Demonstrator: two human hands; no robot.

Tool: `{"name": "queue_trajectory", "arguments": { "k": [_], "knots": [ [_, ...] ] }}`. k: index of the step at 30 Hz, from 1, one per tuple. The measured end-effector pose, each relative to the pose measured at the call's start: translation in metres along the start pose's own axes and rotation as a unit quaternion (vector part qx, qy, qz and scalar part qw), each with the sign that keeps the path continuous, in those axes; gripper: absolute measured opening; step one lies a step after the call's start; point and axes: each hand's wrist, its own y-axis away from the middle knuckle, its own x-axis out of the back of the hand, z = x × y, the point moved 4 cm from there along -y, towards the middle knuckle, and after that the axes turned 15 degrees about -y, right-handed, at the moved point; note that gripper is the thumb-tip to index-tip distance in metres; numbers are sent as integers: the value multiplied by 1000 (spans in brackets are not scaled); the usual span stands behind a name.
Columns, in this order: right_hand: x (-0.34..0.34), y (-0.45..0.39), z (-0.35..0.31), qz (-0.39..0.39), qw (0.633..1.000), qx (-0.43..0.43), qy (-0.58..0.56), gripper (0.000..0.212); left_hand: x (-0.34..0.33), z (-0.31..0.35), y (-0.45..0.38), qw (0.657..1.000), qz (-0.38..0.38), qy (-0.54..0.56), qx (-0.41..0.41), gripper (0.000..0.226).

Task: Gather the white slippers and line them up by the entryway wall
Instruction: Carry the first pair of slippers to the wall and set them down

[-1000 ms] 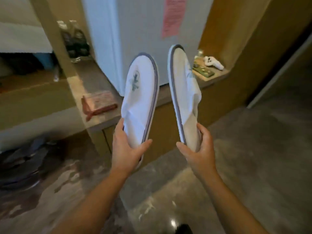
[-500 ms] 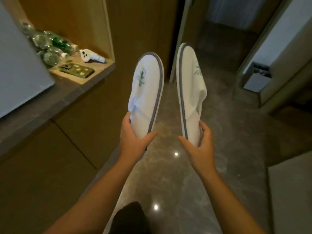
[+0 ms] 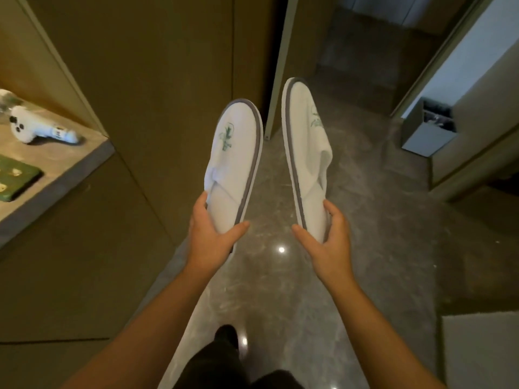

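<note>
1. Head view looked down a narrow passage; both bare forearms reached forward over a glossy grey stone floor (image 3: 365, 220).
2. Left hand (image 3: 210, 234) was closed round the heel end of the left slipper (image 3: 236, 153), thumb along the grey sole edge, fingers wrapped behind. Slipper was held in the air, toe pointing away, green emblem on the upper facing up.
3. Right hand (image 3: 328, 237) gripped the heel end of the right slipper (image 3: 306, 141), thumb on the sole side, fingers curled over the white upper. It was turned partly on edge, grey sole rim facing left.
4. Slippers were apart, neither touching the floor.
5. Wooden panelled wall (image 3: 168, 80) stood left; a ledge (image 3: 56, 175) held a white controller (image 3: 36, 127) and a green phone (image 3: 14, 178).
6. Grey bin (image 3: 427, 136) stood on the floor at right, against the wall.
</note>
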Motion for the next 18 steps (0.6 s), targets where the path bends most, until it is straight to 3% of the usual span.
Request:
{"name": "queue_trajectory", "arguments": {
  "k": [6,12,18],
  "knots": [
    [-22,-105,33,-73,996,-58,-2,70,-28,0,-72,997,48,-49,46,95],
    [-57,-209,101,-199,975,-95,33,73,-91,-41,-119,973,126,-55,187,89],
    [-100,-267,178,-322,939,-65,106,79,-149,-88,-144,929,170,-41,327,91]
  ]
}}
